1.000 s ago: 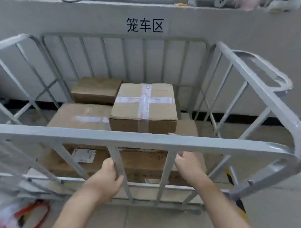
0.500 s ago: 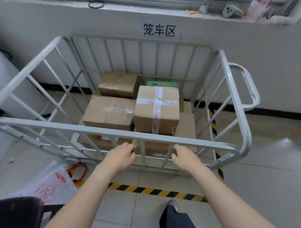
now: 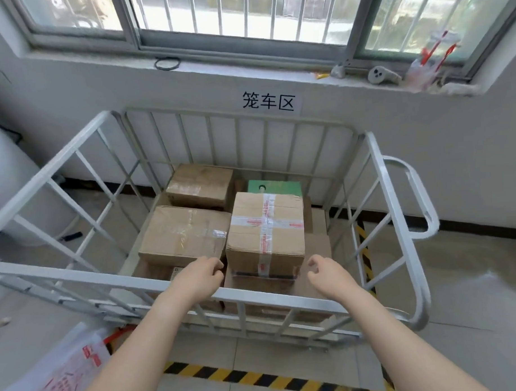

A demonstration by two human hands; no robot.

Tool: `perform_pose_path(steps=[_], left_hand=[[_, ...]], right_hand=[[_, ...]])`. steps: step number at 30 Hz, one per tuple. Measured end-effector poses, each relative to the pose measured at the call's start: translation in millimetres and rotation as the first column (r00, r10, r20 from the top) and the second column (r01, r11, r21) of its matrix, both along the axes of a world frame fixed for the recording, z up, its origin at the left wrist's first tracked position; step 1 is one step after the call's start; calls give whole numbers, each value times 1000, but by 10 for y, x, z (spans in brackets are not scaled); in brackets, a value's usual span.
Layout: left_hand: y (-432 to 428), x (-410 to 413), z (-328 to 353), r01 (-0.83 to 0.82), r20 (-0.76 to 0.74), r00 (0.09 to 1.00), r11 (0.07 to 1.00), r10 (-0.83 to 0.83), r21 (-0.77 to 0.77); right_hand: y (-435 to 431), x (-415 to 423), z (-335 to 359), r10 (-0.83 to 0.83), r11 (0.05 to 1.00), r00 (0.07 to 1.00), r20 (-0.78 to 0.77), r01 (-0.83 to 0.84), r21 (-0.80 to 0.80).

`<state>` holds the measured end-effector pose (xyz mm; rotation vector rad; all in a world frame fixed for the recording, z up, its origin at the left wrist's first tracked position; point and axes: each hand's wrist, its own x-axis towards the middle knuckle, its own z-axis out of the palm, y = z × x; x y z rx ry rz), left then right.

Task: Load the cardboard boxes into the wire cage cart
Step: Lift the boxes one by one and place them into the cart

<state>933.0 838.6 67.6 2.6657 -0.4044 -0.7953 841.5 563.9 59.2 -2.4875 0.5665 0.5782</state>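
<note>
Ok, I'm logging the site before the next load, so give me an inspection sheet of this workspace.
Surface: tiled floor, glossy at right; yellow-black hazard tape in front of the cart.
Job's things: wire cage cart against the wall, holding stacked cardboard boxes; cross-taped box on top, plain box beside it, green box behind.
Clutter: printed plastic bag on the floor at lower left.
Hands: left hand and right hand empty, over the front rail.
Cables: black loop on the windowsill.
Surroundings: barred window; wall sign.
</note>
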Motion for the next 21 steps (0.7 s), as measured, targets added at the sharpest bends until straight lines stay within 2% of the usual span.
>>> perform_pose_path(steps=[4,11,14,17,19,21], left_hand=[[18,432,-171,-81,-68,994,997,80,-15],[-368,1500,-749,-2,-167,986,1000,0,-15],[-608,1844,-1120,-73,-234,971,995,55,-70],[-729,2065,-1578,-171,-362,923,982,133,-75],[-818,2097,-1866,-209,-410,900,972,149,-107],[-923,2062,-1961,-221,-388,907,970,164,-106]], right_hand=[[-98,376,-237,-72,996,996,-60,75,42],[-313,1203,-754,-281,954,955,-90,289,82],[-368,1498,-1080,-431,890,896,-101,441,113],[-373,1693,-1396,-562,796,807,-182,587,148],[-344,1741,-1572,-563,786,793,-233,601,145],[-329,1740,-1691,-545,813,800,-252,578,75]])
